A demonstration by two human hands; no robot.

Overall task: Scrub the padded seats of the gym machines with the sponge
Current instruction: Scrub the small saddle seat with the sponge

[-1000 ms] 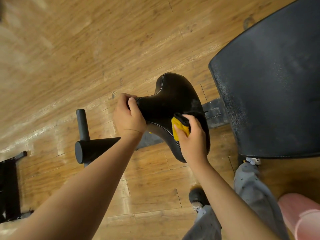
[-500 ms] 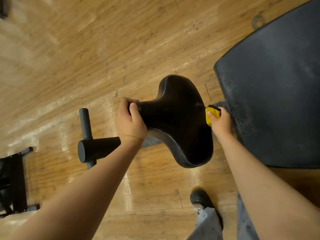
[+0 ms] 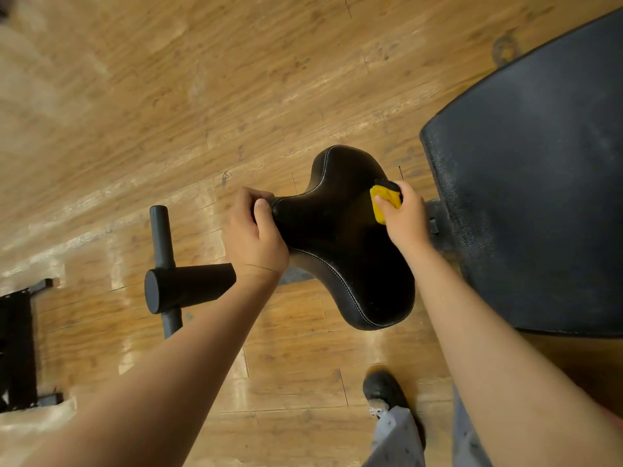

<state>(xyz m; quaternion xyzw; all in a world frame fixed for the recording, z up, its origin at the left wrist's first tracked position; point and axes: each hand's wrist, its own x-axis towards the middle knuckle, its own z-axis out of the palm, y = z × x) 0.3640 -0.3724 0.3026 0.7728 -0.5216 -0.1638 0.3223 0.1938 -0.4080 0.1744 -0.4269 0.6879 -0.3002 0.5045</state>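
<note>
A black padded saddle seat (image 3: 340,237) with white stitching sits mid-frame above the wooden floor. My left hand (image 3: 256,235) grips its narrow nose at the left end. My right hand (image 3: 406,217) holds a yellow sponge (image 3: 386,200) with a dark scrubbing layer, pressed on the seat's wide right part near the far edge. A large black padded backrest (image 3: 539,183), dusty and speckled, stands just right of the seat.
A black foam roller (image 3: 188,288) on a dark metal bar (image 3: 161,237) juts out left of the seat. A black metal frame (image 3: 18,345) lies at the left edge. My shoe (image 3: 384,390) and grey trouser leg are below the seat on the wooden floor.
My right hand slid the sponge from the seat's near side across to its right edge, then back onto the far right part. The left hand kept its grip on the nose.
</note>
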